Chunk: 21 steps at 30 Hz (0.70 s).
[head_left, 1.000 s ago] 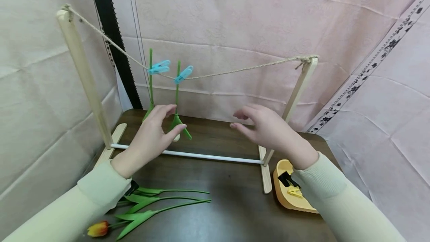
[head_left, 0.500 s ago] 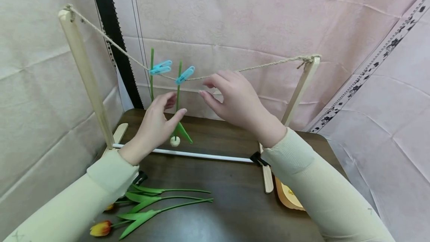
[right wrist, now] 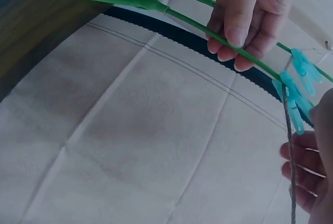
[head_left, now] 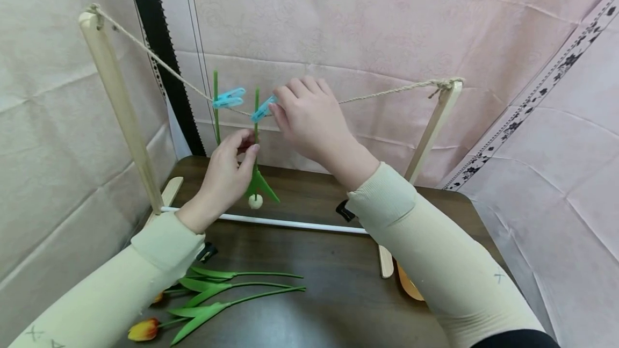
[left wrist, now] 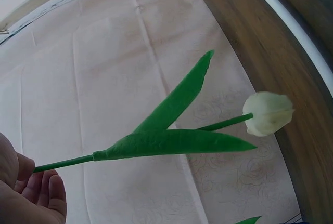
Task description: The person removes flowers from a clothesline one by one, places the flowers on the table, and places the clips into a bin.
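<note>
A white tulip with green leaves hangs head down from a rope, held by a blue clothespin. My left hand pinches its green stem between thumb and fingers, below the clothespin. At the clothespin's handle end, my right hand has its thumb and fingers around it; part of the grip is hidden. Just left, a second blue clothespin holds another green stem on the same rope. The left hand covers that flower's lower part in the head view.
Wooden posts carry the rope, and a white rod joins their feet. Several tulips lie at the table's front left. A yellow tray at right is mostly hidden by my right sleeve. Pink cloth stands behind.
My right hand has moved left and up to the clothespin on the nearer tulip. The left hand has risen slightly and closed from a spread pose onto the stem.
</note>
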Each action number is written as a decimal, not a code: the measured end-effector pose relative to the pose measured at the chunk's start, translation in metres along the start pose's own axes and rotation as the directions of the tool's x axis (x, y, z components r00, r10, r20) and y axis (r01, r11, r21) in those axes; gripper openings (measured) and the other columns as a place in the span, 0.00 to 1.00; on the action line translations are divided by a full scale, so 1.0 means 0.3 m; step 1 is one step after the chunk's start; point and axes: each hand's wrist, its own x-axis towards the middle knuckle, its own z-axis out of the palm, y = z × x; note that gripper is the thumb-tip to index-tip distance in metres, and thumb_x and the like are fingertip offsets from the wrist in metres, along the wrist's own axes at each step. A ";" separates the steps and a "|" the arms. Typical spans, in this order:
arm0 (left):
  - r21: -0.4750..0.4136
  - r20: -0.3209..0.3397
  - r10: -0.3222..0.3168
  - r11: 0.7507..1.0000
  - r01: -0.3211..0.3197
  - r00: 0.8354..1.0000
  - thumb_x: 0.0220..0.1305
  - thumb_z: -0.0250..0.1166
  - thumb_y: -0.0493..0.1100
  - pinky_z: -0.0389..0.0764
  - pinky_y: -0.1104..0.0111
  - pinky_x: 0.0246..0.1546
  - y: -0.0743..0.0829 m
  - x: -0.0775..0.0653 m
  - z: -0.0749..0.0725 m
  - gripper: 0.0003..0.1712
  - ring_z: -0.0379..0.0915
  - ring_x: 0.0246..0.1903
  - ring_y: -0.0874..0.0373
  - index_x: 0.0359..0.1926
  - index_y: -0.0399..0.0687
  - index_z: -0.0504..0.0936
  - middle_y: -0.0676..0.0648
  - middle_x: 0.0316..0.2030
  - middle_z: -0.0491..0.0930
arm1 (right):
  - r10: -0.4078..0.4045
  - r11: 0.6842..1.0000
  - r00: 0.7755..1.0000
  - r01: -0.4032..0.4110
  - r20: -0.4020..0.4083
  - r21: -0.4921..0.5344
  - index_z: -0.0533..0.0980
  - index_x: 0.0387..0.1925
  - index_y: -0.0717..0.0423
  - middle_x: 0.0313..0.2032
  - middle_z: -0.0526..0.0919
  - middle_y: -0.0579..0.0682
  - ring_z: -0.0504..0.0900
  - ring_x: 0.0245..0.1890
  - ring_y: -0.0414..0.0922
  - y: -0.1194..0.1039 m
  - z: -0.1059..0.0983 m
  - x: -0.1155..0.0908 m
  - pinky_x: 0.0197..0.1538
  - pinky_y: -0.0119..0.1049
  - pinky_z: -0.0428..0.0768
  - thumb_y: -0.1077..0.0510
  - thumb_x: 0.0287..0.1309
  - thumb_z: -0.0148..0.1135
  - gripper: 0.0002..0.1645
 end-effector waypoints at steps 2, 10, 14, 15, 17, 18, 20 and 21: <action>0.001 -0.009 0.002 1.000 -0.002 1.000 0.72 0.54 0.38 0.75 0.54 0.50 0.003 0.000 0.002 0.14 0.73 0.48 0.49 0.54 0.36 0.75 0.41 0.46 0.77 | 0.008 1.000 1.000 -0.008 0.019 -0.012 0.78 0.43 0.57 0.37 0.80 0.50 0.76 0.45 0.50 -0.005 0.002 -0.002 0.50 0.40 0.69 0.52 0.71 0.47 0.16; -0.040 -0.030 0.012 0.999 -0.014 0.999 0.72 0.55 0.37 0.77 0.57 0.45 0.008 -0.003 0.005 0.11 0.75 0.44 0.52 0.50 0.37 0.76 0.44 0.44 0.78 | -0.007 0.999 0.999 0.009 -0.047 0.044 0.77 0.41 0.57 0.35 0.80 0.49 0.75 0.42 0.50 -0.017 -0.006 -0.023 0.47 0.41 0.68 0.52 0.70 0.50 0.14; -0.069 -0.043 0.032 0.997 -0.035 0.999 0.71 0.56 0.36 0.78 0.60 0.42 0.009 -0.008 0.008 0.10 0.75 0.42 0.55 0.50 0.37 0.76 0.45 0.43 0.78 | -0.014 0.997 0.997 0.020 -0.072 0.079 0.77 0.40 0.56 0.34 0.80 0.47 0.75 0.39 0.49 -0.026 -0.007 -0.027 0.43 0.40 0.67 0.52 0.69 0.53 0.12; -0.067 -0.043 0.036 0.997 -0.038 0.998 0.71 0.57 0.36 0.78 0.60 0.42 0.010 -0.010 0.008 0.10 0.76 0.42 0.55 0.50 0.37 0.76 0.45 0.43 0.78 | -0.018 0.996 0.997 0.025 -0.080 0.088 0.77 0.39 0.56 0.34 0.80 0.47 0.75 0.39 0.48 -0.028 -0.006 -0.027 0.42 0.40 0.66 0.52 0.69 0.54 0.12; -0.063 -0.041 0.040 0.997 -0.042 0.998 0.71 0.57 0.36 0.78 0.61 0.41 0.009 -0.011 0.008 0.09 0.76 0.41 0.55 0.49 0.37 0.76 0.44 0.43 0.79 | -0.026 0.994 0.996 0.036 -0.091 0.104 0.77 0.38 0.56 0.33 0.80 0.46 0.75 0.39 0.48 -0.032 -0.008 -0.028 0.42 0.40 0.66 0.52 0.68 0.55 0.11; -0.060 -0.038 0.037 0.997 -0.039 0.999 0.71 0.57 0.36 0.78 0.61 0.40 0.009 -0.012 0.008 0.09 0.76 0.41 0.55 0.49 0.38 0.76 0.44 0.43 0.79 | -0.032 0.993 0.995 0.043 -0.098 0.111 0.77 0.37 0.56 0.33 0.80 0.46 0.75 0.39 0.48 -0.034 -0.009 -0.028 0.42 0.40 0.66 0.52 0.68 0.56 0.10; -0.051 -0.033 0.034 0.998 -0.036 0.999 0.71 0.57 0.36 0.78 0.62 0.39 0.007 -0.014 0.008 0.09 0.76 0.40 0.55 0.49 0.38 0.76 0.44 0.43 0.79 | -0.042 0.990 0.993 0.056 -0.110 0.127 0.77 0.36 0.56 0.32 0.80 0.46 0.74 0.38 0.48 -0.037 -0.011 -0.032 0.43 0.41 0.66 0.53 0.67 0.57 0.10; -0.046 -0.030 0.034 0.998 -0.036 0.999 0.71 0.57 0.36 0.77 0.62 0.39 0.006 -0.015 0.008 0.09 0.76 0.40 0.56 0.49 0.38 0.76 0.44 0.43 0.79 | -0.047 0.989 0.992 0.063 -0.116 0.132 0.76 0.35 0.56 0.32 0.80 0.46 0.74 0.38 0.48 -0.038 -0.013 -0.033 0.43 0.41 0.66 0.53 0.67 0.58 0.10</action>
